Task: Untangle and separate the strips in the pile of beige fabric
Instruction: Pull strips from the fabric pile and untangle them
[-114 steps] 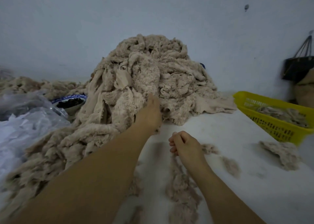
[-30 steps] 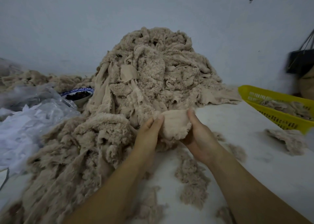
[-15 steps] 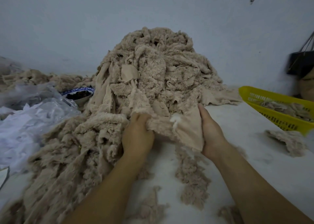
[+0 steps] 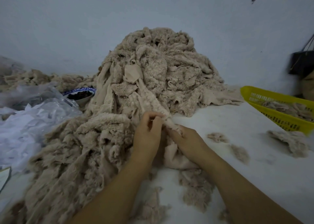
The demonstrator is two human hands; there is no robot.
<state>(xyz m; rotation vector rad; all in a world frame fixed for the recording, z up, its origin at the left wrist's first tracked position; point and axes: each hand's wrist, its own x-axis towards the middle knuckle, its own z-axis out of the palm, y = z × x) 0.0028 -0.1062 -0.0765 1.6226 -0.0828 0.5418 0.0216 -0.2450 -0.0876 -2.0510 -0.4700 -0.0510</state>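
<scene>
A tall pile of beige fleecy fabric [image 4: 158, 67] rises against the wall and spills toward me on the left. One fuzzy strip [image 4: 153, 103] runs down from the pile to my hands. My left hand [image 4: 147, 133] pinches this strip between thumb and curled fingers at the pile's foot. Just beside it, my right hand [image 4: 186, 140] grips the same strip lower down, fingers curled into it. A smooth beige piece [image 4: 175, 159] lies bunched under both wrists on the white table [image 4: 237, 121].
A yellow plastic basket [image 4: 278, 108] with beige scraps sits at the right. Loose tufts [image 4: 288, 142] lie on the table near it and in front of me. At the left are clear plastic bags [image 4: 34, 108] and a blue-rimmed bowl [image 4: 79, 94]. A dark bag [image 4: 302, 62] hangs on the wall.
Both hands drew closer together and nearer to me. The wide piece held spread between them now lies bunched under my wrists, and they hold a narrow strip from the pile.
</scene>
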